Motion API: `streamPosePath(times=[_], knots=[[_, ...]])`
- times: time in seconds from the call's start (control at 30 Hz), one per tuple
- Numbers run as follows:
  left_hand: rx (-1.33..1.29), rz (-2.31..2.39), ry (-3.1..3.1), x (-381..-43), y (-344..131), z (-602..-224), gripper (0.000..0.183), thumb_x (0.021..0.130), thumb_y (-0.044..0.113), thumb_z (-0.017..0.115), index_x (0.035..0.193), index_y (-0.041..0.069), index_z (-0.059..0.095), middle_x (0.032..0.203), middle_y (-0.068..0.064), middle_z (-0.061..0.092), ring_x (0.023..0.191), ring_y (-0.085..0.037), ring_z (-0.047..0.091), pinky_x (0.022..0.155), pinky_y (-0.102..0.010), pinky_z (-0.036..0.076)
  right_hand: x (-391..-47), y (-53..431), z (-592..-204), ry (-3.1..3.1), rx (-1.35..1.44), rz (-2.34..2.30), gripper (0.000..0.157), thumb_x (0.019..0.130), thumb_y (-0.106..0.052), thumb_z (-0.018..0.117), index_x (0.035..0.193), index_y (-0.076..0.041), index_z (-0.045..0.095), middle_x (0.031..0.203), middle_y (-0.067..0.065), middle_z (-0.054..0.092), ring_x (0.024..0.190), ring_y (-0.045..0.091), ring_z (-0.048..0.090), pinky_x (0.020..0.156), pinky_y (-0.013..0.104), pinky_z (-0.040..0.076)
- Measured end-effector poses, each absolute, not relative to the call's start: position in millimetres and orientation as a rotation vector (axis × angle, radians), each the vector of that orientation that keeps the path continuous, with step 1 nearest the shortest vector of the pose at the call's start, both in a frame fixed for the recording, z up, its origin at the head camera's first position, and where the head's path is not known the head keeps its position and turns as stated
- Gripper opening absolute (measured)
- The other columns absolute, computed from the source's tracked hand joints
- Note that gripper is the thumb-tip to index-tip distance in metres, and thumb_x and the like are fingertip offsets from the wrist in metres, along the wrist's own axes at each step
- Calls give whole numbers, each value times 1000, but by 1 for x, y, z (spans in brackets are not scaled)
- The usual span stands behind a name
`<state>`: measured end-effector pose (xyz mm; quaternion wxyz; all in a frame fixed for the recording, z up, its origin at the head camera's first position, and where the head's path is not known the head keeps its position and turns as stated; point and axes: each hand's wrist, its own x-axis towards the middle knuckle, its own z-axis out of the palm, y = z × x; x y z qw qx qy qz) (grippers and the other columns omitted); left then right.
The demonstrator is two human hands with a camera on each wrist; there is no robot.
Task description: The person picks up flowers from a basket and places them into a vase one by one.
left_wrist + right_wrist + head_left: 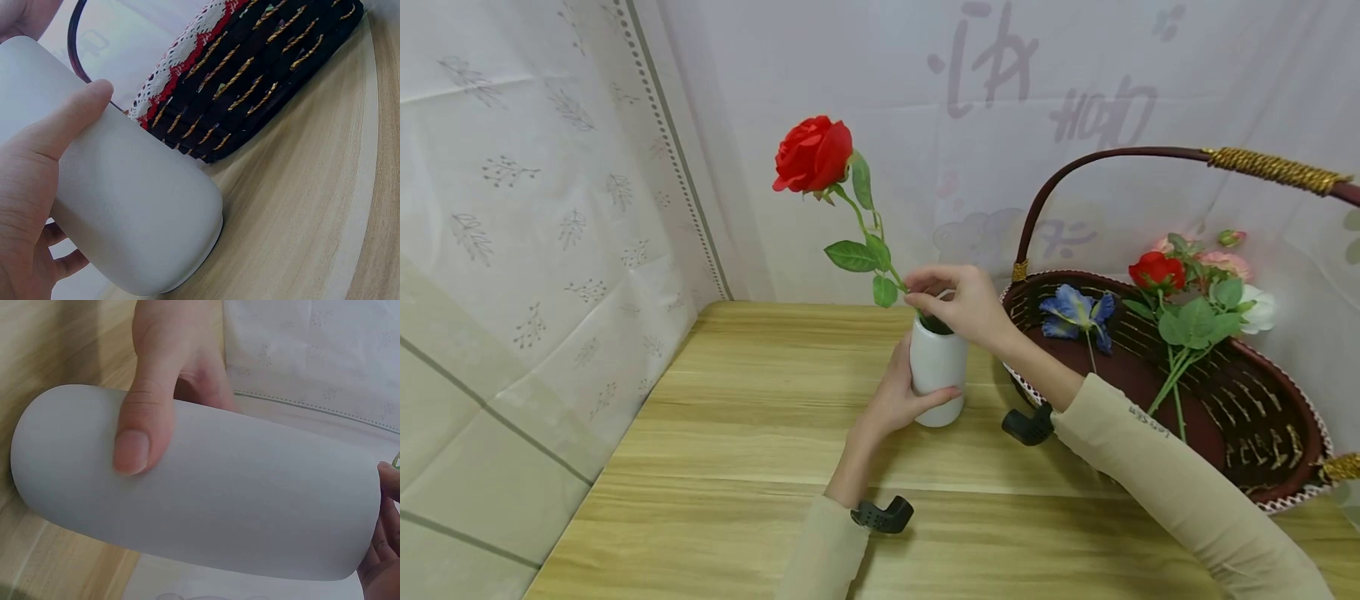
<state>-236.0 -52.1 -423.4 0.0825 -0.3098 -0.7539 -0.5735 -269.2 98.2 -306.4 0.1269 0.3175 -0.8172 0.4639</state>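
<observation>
A white vase (937,375) stands upright on the wooden table. My left hand (901,392) grips it, thumb across the front and the other fingers behind; the left wrist view shows the thumb lying along the vase (137,187). At the vase's mouth, my right hand (958,302) pinches the green stem of a red artificial rose (812,156). The rose leans to the left above the vase, its leaves (852,256) spread along the stem. Its lower end is hidden behind the right hand and the rim. In the right wrist view the right hand's fingers (390,482) are at the rim.
A dark woven basket (1247,392) with a tall handle (1097,156) stands right of the vase, beside the right forearm. Inside lie a blue flower (1072,308), a smaller red rose (1157,271) and pale flowers (1258,310). Patterned cloth (820,50) hangs behind the table (737,433).
</observation>
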Motion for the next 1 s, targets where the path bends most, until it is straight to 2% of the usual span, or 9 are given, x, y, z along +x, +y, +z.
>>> streamPosePath(times=[0.43, 0.77, 1.0], knots=[[-941, -1775, -2227, -238, -52, -424, 80, 80, 6, 85, 146, 11, 39, 127, -5, 57, 110, -21, 60, 92, -39, 51, -268, 106, -315, -2430, 901, 1370, 16, 92, -13, 76, 106, -7, 76, 95, 4, 75, 87, 15, 70, 77, 34, 59], [-938, -1803, -2220, -235, -54, -427, 92, 81, 5, 84, 154, 18, 29, 134, -5, 50, 114, -21, 56, 93, -42, 49, -266, 111, -319, -2448, 942, 1342, 14, 92, -9, 75, 105, -4, 76, 94, 4, 75, 84, 15, 70, 73, 32, 58], [-948, -1762, -2219, -236, -54, -428, 87, 81, 5, 85, 150, 11, 32, 133, -9, 50, 114, -24, 56, 93, -43, 49, -264, 113, -317, -2457, 968, 1329, 12, 93, -9, 74, 104, -5, 77, 95, 4, 75, 85, 15, 70, 74, 32, 58]])
